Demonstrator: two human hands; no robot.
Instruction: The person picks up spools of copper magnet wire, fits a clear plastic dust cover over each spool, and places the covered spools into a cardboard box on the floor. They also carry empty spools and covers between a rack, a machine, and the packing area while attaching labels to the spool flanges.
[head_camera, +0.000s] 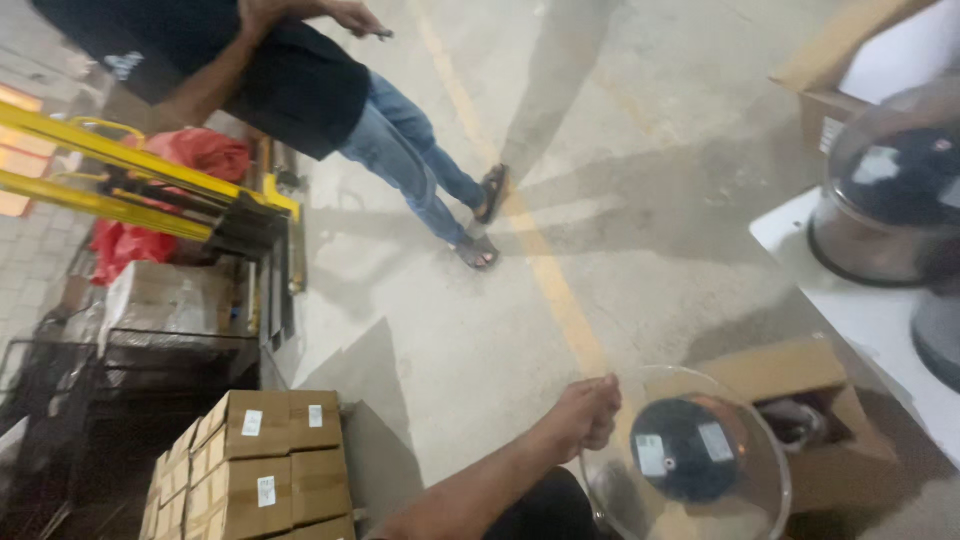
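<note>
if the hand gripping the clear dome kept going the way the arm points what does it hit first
Probably the open cardboard box just past the clear dome that the left hand grips; depth is unclear.

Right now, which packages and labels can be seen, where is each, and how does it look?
Stacked brown cardboard boxes: lower left, each with a small white label.
Open brown carton: lower right, on the floor.
Clear round dome: held at its rim by the left hand, dark disc inside with two pale stickers.
Second clear dome: right, on a white surface.
</note>
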